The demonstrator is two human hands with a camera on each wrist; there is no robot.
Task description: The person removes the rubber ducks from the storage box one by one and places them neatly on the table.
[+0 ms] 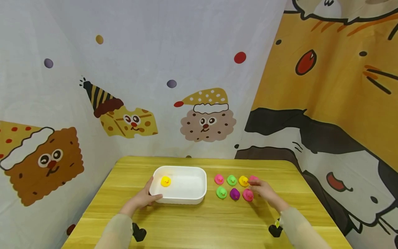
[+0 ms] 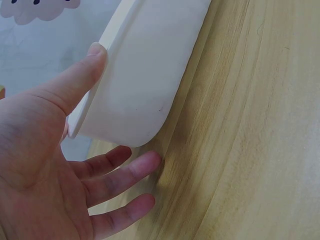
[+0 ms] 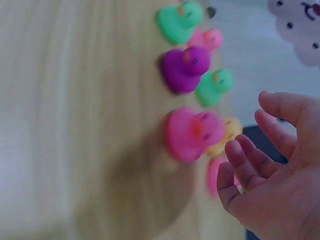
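Observation:
My left hand (image 1: pixel 141 197) holds the left front corner of a white plastic tub (image 1: pixel 189 200), thumb on its front rim and fingers round the left side. In the left wrist view, the thumb lies along the rim of the tub (image 2: pixel 145 75), with three fingertips just below the corner. Inside the tub sits one yellow rubber duck (image 1: pixel 166 181). My right hand (image 1: pixel 264 192) hovers over the right end of the ducks, fingers loosely bent around nothing. Nearest to it are a front pink duck (image 3: pixel 190 134), a yellow duck (image 1: pixel 243 181) and a back pink duck (image 1: pixel 253 178), partly hidden by the fingers.
To the right of the tub, the rubber ducks stand in two rows. Further left are a purple duck (image 1: pixel 234 194), a front green duck (image 1: pixel 221 192), a back green duck (image 1: pixel 231 180) and another pink duck (image 1: pixel 219 179). A printed cloth (image 1: pixel 199 52) hangs behind the wooden table (image 1: pixel 199 224).

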